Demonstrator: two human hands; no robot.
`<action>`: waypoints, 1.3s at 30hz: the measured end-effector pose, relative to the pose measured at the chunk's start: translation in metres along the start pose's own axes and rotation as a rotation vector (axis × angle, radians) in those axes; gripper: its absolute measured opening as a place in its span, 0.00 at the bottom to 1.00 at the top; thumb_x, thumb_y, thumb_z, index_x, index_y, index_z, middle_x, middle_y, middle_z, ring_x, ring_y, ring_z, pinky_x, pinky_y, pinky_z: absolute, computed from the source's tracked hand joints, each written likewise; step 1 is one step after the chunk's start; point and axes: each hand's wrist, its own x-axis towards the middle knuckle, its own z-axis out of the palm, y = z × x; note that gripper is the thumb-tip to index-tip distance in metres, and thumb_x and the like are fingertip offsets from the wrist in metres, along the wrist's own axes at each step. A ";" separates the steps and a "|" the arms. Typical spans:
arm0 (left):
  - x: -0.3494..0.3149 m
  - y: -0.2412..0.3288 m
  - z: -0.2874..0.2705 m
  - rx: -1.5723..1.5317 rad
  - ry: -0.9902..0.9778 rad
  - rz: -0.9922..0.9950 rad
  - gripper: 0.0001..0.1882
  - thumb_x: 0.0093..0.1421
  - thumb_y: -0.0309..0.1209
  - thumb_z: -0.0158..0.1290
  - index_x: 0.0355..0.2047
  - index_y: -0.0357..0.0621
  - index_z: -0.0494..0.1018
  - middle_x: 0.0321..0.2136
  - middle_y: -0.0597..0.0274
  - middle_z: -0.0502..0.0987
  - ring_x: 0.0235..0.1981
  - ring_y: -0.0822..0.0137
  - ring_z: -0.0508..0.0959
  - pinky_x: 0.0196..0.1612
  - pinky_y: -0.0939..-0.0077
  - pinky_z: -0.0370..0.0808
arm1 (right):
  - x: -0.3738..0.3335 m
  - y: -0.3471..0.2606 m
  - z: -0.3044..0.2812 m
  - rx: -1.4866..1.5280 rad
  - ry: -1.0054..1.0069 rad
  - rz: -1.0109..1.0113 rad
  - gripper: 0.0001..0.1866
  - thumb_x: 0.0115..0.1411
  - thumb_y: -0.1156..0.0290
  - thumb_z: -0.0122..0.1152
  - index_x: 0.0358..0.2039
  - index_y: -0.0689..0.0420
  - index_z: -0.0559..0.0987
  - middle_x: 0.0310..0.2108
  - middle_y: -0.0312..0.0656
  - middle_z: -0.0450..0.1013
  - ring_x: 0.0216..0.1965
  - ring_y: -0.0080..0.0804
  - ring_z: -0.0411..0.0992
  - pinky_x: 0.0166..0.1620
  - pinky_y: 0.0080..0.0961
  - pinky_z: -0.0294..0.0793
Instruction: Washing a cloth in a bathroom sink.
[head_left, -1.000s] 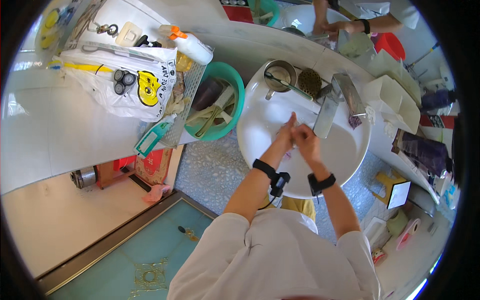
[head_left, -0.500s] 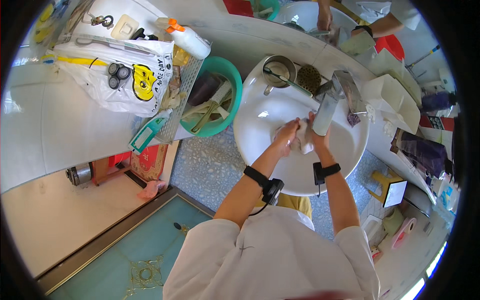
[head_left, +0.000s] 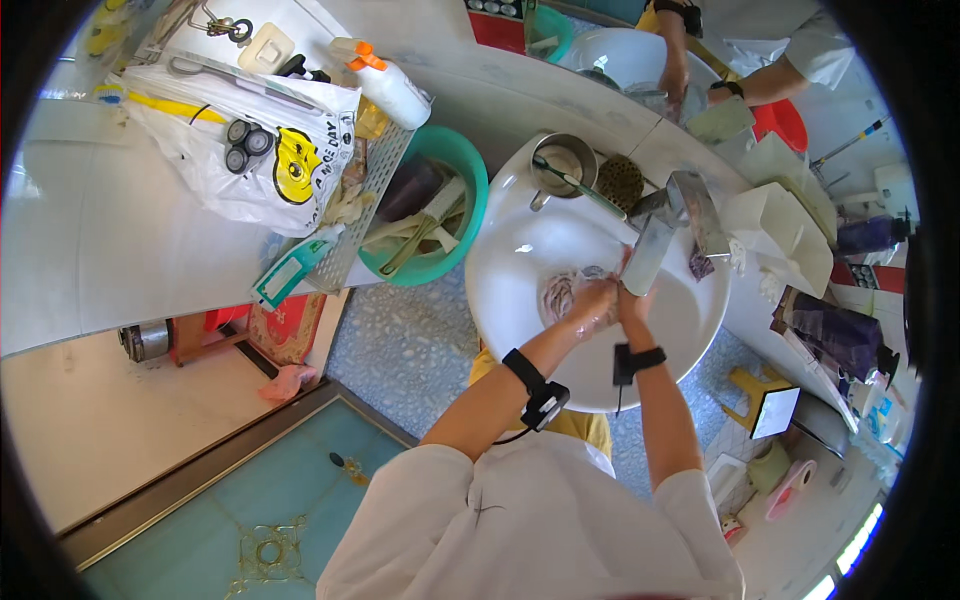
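Both of my hands are low in the white washbasin (head_left: 505,262), close together beside and under the square metal faucet (head_left: 655,240). My left hand (head_left: 597,303) looks wet, and its fingers blur into the pale shape near the faucet's end. My right hand (head_left: 634,303) is partly covered by the spout, so its fingers are hidden. A pale, pinkish crumpled piece, likely a wet cloth (head_left: 557,298), lies in the bowl just left of my left hand. Whether either hand grips anything does not show.
A metal mug (head_left: 556,150) with a toothbrush (head_left: 590,188) across it stands on the basin's back rim. Left of the basin is a green tub (head_left: 478,190) with brushes. A shelf (head_left: 385,170) holds a spray bottle (head_left: 392,92) and plastic bag (head_left: 210,175). A mirror runs behind.
The white cloth between my hands no longer shows there; a pale crumpled piece now lies in the bowl to the left. Both hands have moved slightly lower in view.
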 end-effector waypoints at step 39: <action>0.033 -0.004 0.010 0.400 0.103 0.611 0.16 0.57 0.38 0.40 0.22 0.36 0.68 0.16 0.60 0.70 0.18 0.71 0.66 0.24 0.71 0.65 | -0.010 -0.018 -0.004 0.161 -0.010 0.150 0.11 0.49 0.70 0.54 0.32 0.63 0.74 0.24 0.44 0.73 0.25 0.30 0.72 0.27 0.27 0.68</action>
